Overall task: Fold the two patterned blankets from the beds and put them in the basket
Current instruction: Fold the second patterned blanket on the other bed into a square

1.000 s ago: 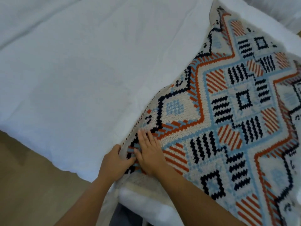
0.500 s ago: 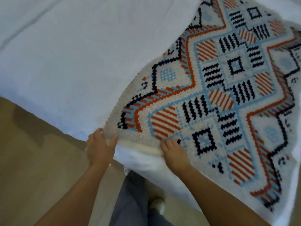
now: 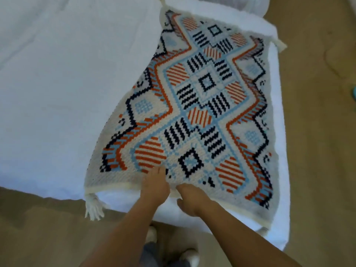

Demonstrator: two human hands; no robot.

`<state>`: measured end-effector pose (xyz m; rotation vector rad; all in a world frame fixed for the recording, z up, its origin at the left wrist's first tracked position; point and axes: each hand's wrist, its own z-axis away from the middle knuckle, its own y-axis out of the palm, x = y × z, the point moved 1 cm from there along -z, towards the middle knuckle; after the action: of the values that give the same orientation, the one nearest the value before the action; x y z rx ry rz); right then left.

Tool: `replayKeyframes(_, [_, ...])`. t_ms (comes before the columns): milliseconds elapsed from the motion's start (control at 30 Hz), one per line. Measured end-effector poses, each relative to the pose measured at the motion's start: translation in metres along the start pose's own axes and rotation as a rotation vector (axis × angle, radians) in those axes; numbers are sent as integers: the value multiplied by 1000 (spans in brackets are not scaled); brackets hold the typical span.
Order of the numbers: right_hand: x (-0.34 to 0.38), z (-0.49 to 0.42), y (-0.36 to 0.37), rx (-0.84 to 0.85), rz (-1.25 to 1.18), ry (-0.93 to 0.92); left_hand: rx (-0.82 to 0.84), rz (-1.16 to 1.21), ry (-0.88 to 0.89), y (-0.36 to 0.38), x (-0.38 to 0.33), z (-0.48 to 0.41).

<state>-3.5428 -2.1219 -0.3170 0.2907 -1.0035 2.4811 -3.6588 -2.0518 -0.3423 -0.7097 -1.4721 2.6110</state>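
A patterned blanket (image 3: 192,105) in cream, orange, light blue and black lies folded on the white bed's (image 3: 67,83) near right corner. Its hem runs along the mattress edge, and a tassel (image 3: 94,207) hangs off its near left corner. Both hands meet at the middle of that near hem. My left hand (image 3: 156,186) has its fingers on top of the blanket and grips the hem; its thumb is hidden. My right hand (image 3: 189,199) has its fingers tucked under the hem and holds it. No basket or second blanket is in view.
Tan floor (image 3: 317,132) surrounds the bed on the near side and on the right. Another tassel (image 3: 280,45) sticks out at the blanket's far right corner. My legs and shoes (image 3: 190,257) stand right against the bed's edge.
My hands slid together from the left end of the near hem to its middle. The view shifted, so the whole folded blanket and the floor on the right show.
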Motion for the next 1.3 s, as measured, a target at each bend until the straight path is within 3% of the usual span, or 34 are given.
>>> replayKeyframes(200, [-82, 59, -54, -194, -173, 145, 152, -139, 118, -1, -117, -23])
replayKeyframes(400, [-195, 143, -85, -362, -193, 213, 125, -359, 264, 25, -256, -26])
replayKeyframes(567, [-284, 207, -112, -398, -132, 168, 85, -279, 350, 52, -350, -13])
replayKeyframes(800, [-378, 227, -170, -416, -36, 115, 102, -274, 205, 51, -441, -29])
replayKeyframes(1300, [-522, 135, -372, -297, -10, -73, 117, -250, -21, 6, -591, -187])
